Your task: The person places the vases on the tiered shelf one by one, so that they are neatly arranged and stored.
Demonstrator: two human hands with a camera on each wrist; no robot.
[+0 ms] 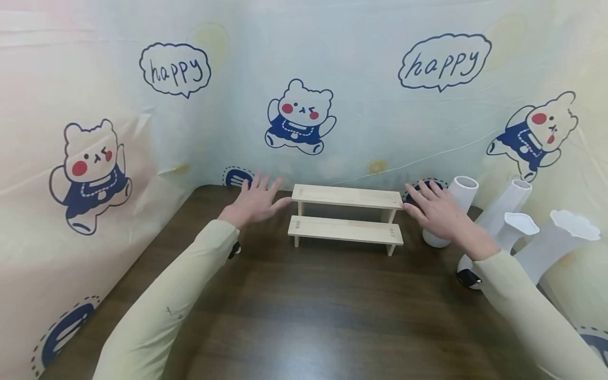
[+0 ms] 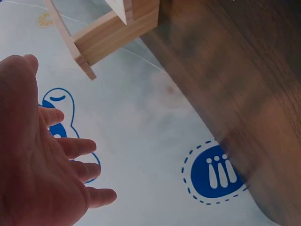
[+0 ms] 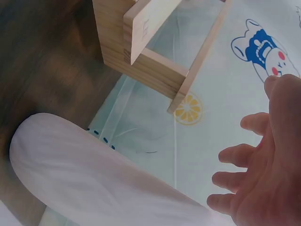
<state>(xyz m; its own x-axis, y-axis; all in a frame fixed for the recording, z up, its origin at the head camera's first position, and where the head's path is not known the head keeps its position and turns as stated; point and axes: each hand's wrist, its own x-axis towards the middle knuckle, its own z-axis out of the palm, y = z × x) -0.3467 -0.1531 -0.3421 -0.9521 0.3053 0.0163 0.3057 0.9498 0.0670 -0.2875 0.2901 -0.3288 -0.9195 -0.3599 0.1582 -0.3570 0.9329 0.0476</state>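
A two-step wooden display stand (image 1: 347, 196) of pale wood stands near the back of the dark table. My left hand (image 1: 254, 203) is spread just beyond its left end, fingers straight and palm toward the stand. In the left wrist view a gap shows between that hand (image 2: 42, 160) and the stand's end (image 2: 117, 33). My right hand (image 1: 437, 211) is spread likewise at the right end, in front of a white vase (image 1: 463, 191) that it partly hides. The right wrist view shows this hand (image 3: 263, 165) apart from the stand (image 3: 155, 70), holding nothing.
More white vases (image 1: 553, 243) stand at the table's right side, partly behind my right forearm. Some have round mouths, others wavy rims. A printed cloth (image 1: 361, 132) with cartoon bears hangs behind and beside the dark wooden table (image 1: 304, 311).
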